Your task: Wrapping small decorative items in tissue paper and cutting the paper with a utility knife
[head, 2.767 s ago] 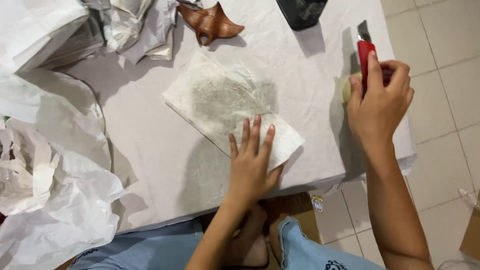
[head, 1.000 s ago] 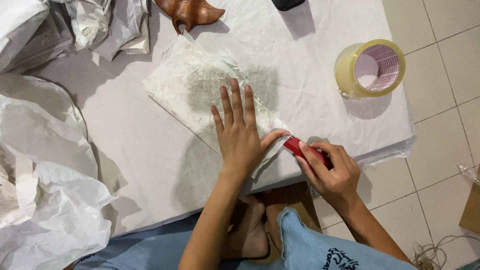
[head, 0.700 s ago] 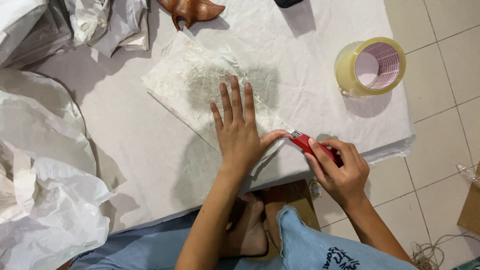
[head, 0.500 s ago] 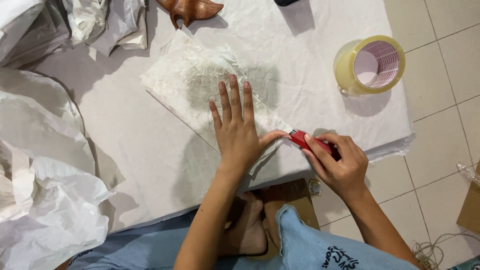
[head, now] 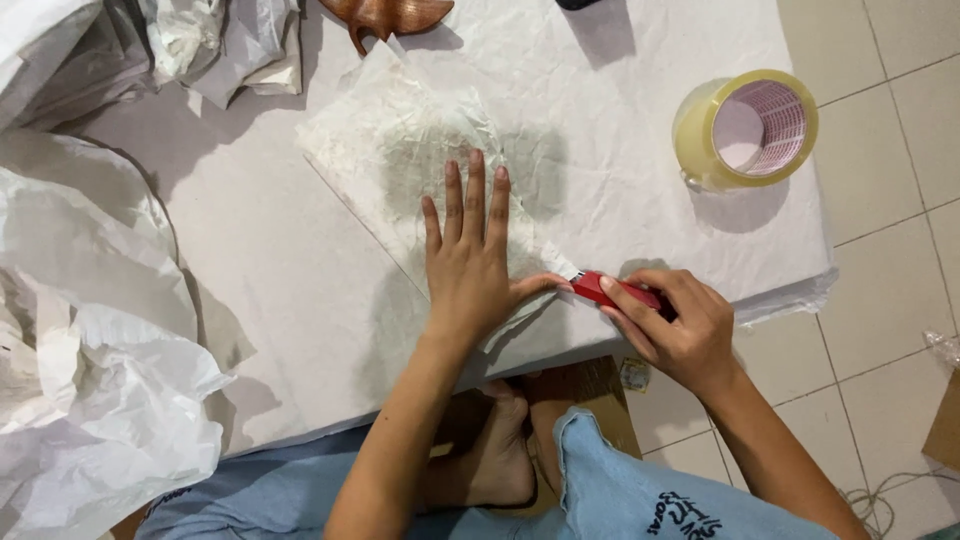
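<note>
My left hand [head: 472, 262] lies flat, fingers spread, pressing down on a flat parcel wrapped in crinkled white tissue paper [head: 400, 150] on the low white table [head: 260, 260]. My right hand [head: 678, 325] grips a red utility knife [head: 598, 288]. Its blade end touches the parcel's near right corner, right beside my left thumb.
A roll of clear packing tape [head: 745, 130] stands at the table's right side. A brown carved wooden piece [head: 385, 14] lies at the far edge. Crumpled white paper [head: 90, 380] is heaped on the left. My bare feet [head: 500, 450] rest under the table's near edge.
My right hand came from the table's far right, holding the red knife, down to the parcel's near corner. The knife has shifted a little along that corner. My left hand stays pressed on the parcel.
</note>
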